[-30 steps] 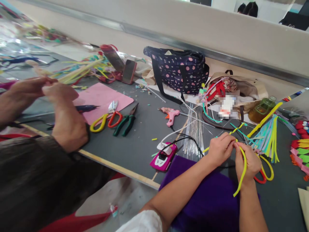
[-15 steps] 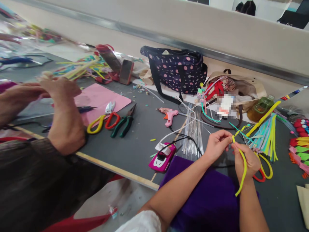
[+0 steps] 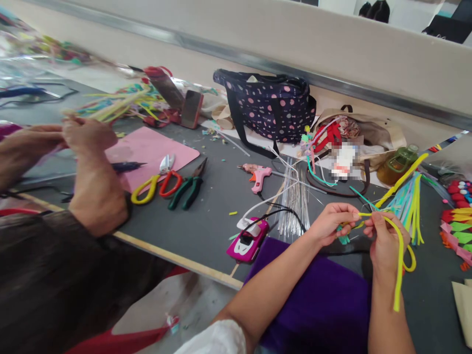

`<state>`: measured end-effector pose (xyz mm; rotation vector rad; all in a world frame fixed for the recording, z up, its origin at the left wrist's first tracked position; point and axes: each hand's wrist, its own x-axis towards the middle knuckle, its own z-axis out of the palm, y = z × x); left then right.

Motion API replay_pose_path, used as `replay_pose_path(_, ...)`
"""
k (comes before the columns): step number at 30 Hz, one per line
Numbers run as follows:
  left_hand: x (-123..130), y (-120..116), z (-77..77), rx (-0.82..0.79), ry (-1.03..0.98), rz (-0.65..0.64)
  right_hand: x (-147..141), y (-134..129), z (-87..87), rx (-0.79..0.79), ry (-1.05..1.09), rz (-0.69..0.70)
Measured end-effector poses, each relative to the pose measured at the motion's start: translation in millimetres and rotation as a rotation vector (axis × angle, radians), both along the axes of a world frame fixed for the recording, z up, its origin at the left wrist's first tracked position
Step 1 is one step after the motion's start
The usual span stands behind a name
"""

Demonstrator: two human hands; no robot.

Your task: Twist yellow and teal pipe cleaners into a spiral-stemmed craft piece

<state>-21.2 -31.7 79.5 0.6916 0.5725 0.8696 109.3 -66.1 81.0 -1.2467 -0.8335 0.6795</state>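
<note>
A bright yellow pipe cleaner (image 3: 398, 260) stretches between my two hands, its long tail hanging over the right wrist. My left hand (image 3: 334, 225) pinches one part of it between thumb and fingers. Close by, my right hand (image 3: 387, 241) pinches it where it bends downward. A small teal and yellow piece (image 3: 343, 238) shows just below my left fingers; how it joins the pipe cleaner is hidden. Behind my right hand lie a bundle of blue, lilac and yellow pipe cleaners (image 3: 413, 206) and a scissors' yellow handle loop (image 3: 412, 260).
A purple cloth (image 3: 313, 295) lies under my forearms. Left of them are a magenta power strip (image 3: 249, 243), a pink glue gun (image 3: 260, 174), silver wires (image 3: 294, 211), green-handled pliers (image 3: 188, 191) and scissors (image 3: 145, 189). Bags (image 3: 269, 108) stand behind. A co-worker's hands (image 3: 88, 137) are at left.
My hands have drawn slightly apart, the right one moving right. The yellow pipe cleaner now runs level between them, and its tail hangs further right. The twisted teal-and-yellow part has dropped below my left fingers.
</note>
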Motion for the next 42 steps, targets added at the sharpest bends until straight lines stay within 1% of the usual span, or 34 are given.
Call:
replay_pose_path(3,0,1,-3.2,-0.013,-0.022,-0.039,5,1,0.9,-0.015,0.039,0.006)
replay_pose_path(6,0,1,-3.5,-0.009,-0.011,-0.043,8,2,0.0,-0.038,0.019,-0.004)
replay_pose_path(13,2,0,-2.4,0.041,0.055,0.025,7,2,-3.6,-0.041,-0.011,-0.024)
replay_pose_path(17,3,0,-4.7,0.042,0.036,0.025,8,3,-4.4,-0.038,-0.01,-0.026)
replay_pose_path(22,5,-2,-6.0,0.053,0.03,0.003,9,3,-2.4,-0.058,0.07,-0.011)
replay_pose_path(26,7,-3,-6.7,0.104,0.088,0.042,8,4,-1.0,-0.025,0.1,-0.02)
replay_pose_path(31,10,-4,-8.6,0.142,0.135,0.076,7,2,-0.9,0.034,0.065,-0.025)
replay_pose_path(36,11,-5,-8.6,0.165,0.139,0.138,4,-1,-0.3,0.031,0.049,0.018)
replay_pose_path(40,13,-6,-7.5,0.174,0.144,0.175,3,-1,-0.4,0.05,0.05,-0.02)
replay_pose_path(42,13,-7,-7.3,0.163,0.141,0.198,3,-1,0.8,0.078,0.05,-0.077)
